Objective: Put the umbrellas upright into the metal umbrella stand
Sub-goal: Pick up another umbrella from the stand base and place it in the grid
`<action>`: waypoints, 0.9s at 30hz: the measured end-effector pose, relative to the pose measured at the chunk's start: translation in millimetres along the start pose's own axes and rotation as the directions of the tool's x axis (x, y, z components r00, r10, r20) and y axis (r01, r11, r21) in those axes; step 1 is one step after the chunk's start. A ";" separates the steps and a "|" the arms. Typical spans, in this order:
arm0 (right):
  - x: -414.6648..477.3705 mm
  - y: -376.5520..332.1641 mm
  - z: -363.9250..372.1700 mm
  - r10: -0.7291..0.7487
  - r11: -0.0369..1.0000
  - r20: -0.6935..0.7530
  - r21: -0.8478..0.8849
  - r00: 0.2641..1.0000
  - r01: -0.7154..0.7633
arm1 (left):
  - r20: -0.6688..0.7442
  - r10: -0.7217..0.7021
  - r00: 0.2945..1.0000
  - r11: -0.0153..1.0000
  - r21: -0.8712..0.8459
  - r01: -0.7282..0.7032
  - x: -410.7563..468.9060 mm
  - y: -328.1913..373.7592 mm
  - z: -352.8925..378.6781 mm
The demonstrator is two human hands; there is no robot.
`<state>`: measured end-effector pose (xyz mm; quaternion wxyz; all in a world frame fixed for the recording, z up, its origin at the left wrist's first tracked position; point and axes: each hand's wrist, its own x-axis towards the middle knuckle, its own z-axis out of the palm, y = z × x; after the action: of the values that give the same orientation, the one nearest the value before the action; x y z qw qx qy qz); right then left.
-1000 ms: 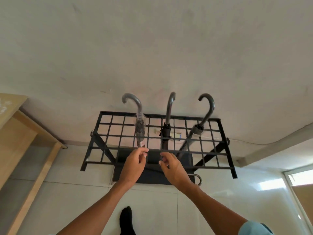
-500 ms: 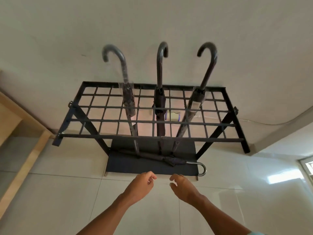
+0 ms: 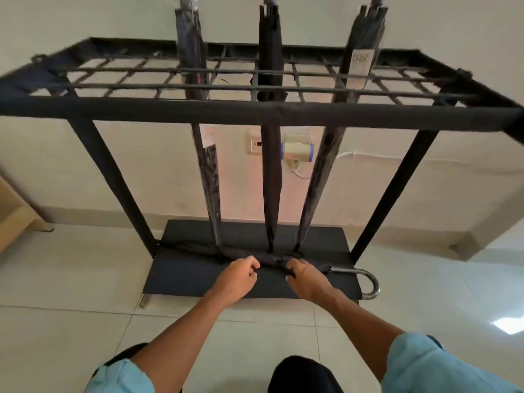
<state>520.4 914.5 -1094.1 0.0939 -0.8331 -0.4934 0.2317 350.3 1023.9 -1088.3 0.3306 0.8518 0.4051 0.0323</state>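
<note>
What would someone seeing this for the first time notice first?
The black metal umbrella stand fills the view, with three folded umbrellas standing up through its top grid, tips down at the dark base. Low in the middle, a fourth umbrella lies flat across that base with its hooked handle poking out to the right. The left hand and right hand both grip it.

Nothing is showing legibly: a barcode tag is hanging on the standing umbrella well above the right hand, its digits blurring beyond reading.
</note>
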 end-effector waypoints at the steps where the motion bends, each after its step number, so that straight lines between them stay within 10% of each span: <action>1: 3.7 3.6 3.7 -0.004 1.000 0.008 -0.021 1.000 0.004 | 0.005 0.000 1.000 1.000 0.017 0.000 2.8 -4.3 5.4; 17: 114.3 102.4 63.6 -0.088 0.886 0.010 -0.457 0.996 0.083 | -0.009 -0.043 0.999 0.933 0.357 0.043 110.8 -47.1 71.9; 27: 111.4 133.6 55.4 -0.175 0.902 -0.038 -0.406 0.984 0.145 | -0.061 -0.022 0.998 0.914 0.403 0.045 129.8 -28.3 103.3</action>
<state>643.1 940.7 -1226.7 -0.0424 -0.7993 -0.5932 0.0863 451.7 1073.6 -1213.2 0.1367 0.8934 0.4265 -0.0339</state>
